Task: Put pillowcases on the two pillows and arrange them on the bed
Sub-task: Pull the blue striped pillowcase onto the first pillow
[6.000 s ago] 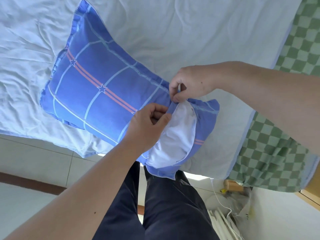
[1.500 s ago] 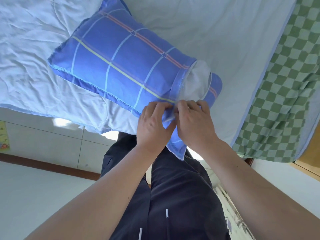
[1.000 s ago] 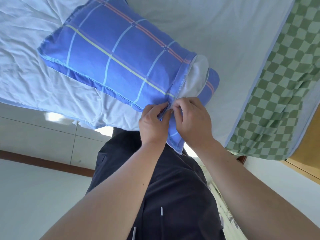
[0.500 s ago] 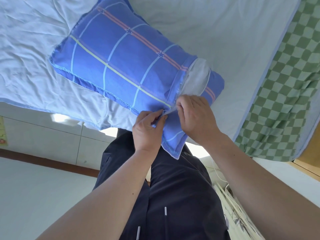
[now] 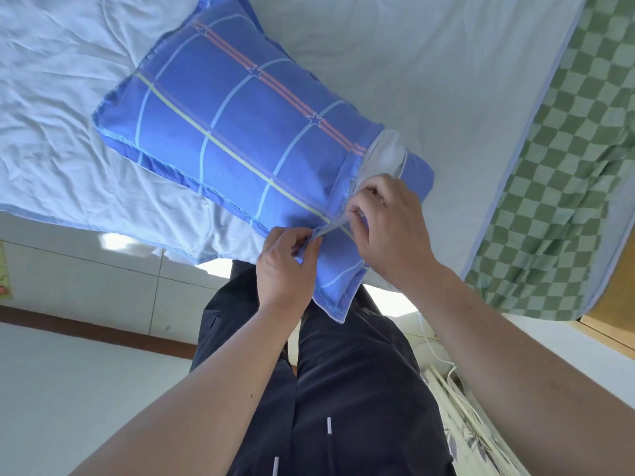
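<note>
A blue checked pillowcase (image 5: pixel 233 132) with red star stripes covers a pillow lying across the near edge of the bed. At its open right end the white pillow (image 5: pixel 385 154) shows through a gap. My left hand (image 5: pixel 285 266) pinches the pillowcase's seam at the near corner. My right hand (image 5: pixel 391 228) pinches the same opening edge just to the right, fingers curled on the fabric. Only one pillow is in view.
The pale blue sheet (image 5: pixel 429 63) covers the bed. A green checked blanket (image 5: pixel 563 187) hangs over the bed's right side. Tiled floor (image 5: pixel 86 276) and a brown skirting lie left of my dark trousers; white cables and patterned fabric (image 5: pixel 464 424) lie at lower right.
Both hands stayed pinching the opening at the near corner. The gap showing white pillow has become narrower, and my hands have drawn slightly apart along the seam.
</note>
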